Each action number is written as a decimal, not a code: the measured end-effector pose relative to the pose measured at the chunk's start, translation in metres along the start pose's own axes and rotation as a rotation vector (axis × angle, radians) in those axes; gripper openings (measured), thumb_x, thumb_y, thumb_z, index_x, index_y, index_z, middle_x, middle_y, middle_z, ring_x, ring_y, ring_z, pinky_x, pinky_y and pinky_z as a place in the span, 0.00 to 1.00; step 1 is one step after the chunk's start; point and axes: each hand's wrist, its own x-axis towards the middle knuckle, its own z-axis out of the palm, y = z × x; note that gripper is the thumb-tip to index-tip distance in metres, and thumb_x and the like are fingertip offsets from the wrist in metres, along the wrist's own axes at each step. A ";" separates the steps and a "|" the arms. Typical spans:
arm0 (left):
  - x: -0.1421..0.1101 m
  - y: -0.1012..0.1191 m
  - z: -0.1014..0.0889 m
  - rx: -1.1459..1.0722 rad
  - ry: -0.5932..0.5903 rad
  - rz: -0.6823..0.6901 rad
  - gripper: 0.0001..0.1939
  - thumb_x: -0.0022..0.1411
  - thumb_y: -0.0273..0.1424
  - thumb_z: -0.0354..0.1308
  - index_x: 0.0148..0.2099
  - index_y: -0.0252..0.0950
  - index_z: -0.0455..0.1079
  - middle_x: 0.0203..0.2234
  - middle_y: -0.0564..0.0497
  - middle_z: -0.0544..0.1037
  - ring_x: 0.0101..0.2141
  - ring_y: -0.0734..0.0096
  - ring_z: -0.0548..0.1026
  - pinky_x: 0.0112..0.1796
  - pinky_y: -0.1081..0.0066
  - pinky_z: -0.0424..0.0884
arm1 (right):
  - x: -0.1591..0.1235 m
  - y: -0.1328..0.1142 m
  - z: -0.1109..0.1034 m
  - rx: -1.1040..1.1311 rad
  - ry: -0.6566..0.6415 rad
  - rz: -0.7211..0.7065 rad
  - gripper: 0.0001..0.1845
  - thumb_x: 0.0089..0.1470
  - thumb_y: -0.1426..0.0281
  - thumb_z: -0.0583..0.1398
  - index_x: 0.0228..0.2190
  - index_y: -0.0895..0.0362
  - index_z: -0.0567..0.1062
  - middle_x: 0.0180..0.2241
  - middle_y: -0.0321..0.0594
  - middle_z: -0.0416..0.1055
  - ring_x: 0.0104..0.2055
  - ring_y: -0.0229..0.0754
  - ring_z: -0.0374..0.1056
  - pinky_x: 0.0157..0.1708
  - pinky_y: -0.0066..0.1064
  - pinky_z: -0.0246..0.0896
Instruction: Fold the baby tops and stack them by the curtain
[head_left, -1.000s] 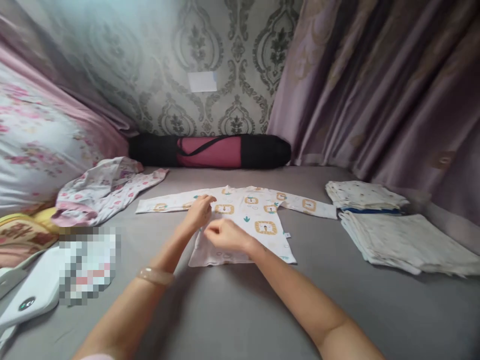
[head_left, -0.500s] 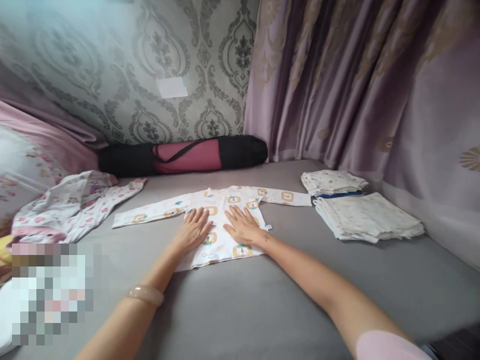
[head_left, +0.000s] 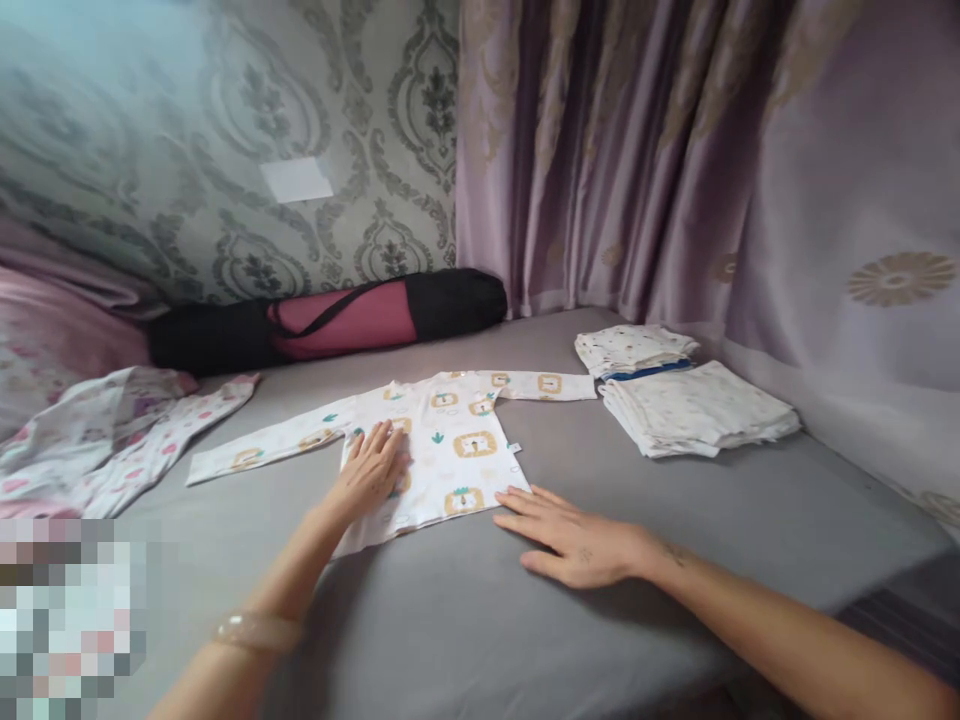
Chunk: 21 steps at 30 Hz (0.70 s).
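Note:
A white long-sleeved child's shirt (head_left: 435,470) with yellow lion-like faces and green leaf prints lies spread out on the grey bed sheet (head_left: 480,630), both sleeves stretched to the sides. My left hand (head_left: 373,465) rests flat on the left part of its body, fingers extended, a pale bangle on the wrist. At the lower right corner of the shirt is my right hand (head_left: 574,540), fingers spread; the fingertips reach the hem while the palm is over the sheet.
Two folded stacks, a smaller cloth pile (head_left: 634,348) and a larger white one (head_left: 701,410), sit at the right. A black and pink roll bag (head_left: 337,325) lies along the wall. Pink-printed clothes (head_left: 142,430) are at the left, above a pixelated patch. Curtains (head_left: 600,150) hang behind.
My right hand has slid from the shirt's middle down and right to its lower corner. My left hand stays on the shirt. The view has turned slightly right.

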 end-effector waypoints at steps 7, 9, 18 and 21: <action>0.024 0.097 -0.018 -0.236 -0.086 0.323 0.20 0.69 0.35 0.43 0.59 0.36 0.62 0.56 0.38 0.68 0.56 0.58 0.66 0.55 0.60 0.63 | 0.011 0.065 -0.085 0.065 0.303 0.249 0.19 0.61 0.65 0.50 0.41 0.58 0.79 0.39 0.39 0.78 0.42 0.42 0.72 0.43 0.29 0.64; 0.026 0.132 -0.024 -0.287 -0.128 0.359 0.15 0.67 0.38 0.49 0.50 0.37 0.68 0.48 0.40 0.71 0.50 0.58 0.70 0.50 0.61 0.66 | 0.023 0.096 -0.116 -0.162 0.415 0.462 0.18 0.61 0.67 0.51 0.41 0.57 0.79 0.39 0.42 0.78 0.42 0.43 0.72 0.42 0.30 0.62; 0.011 0.197 -0.024 -0.361 -0.259 0.129 0.09 0.64 0.36 0.55 0.45 0.38 0.65 0.43 0.45 0.72 0.44 0.62 0.70 0.41 0.67 0.66 | 0.051 0.165 -0.155 -0.674 0.310 0.792 0.17 0.58 0.78 0.53 0.43 0.57 0.78 0.46 0.51 0.74 0.53 0.50 0.64 0.49 0.37 0.56; 0.008 0.198 -0.017 -0.304 -0.218 0.107 0.06 0.64 0.33 0.53 0.43 0.38 0.65 0.42 0.43 0.73 0.43 0.60 0.70 0.40 0.65 0.67 | 0.056 0.173 -0.158 -0.679 0.317 0.815 0.14 0.56 0.76 0.55 0.41 0.59 0.78 0.47 0.54 0.73 0.53 0.52 0.65 0.49 0.40 0.56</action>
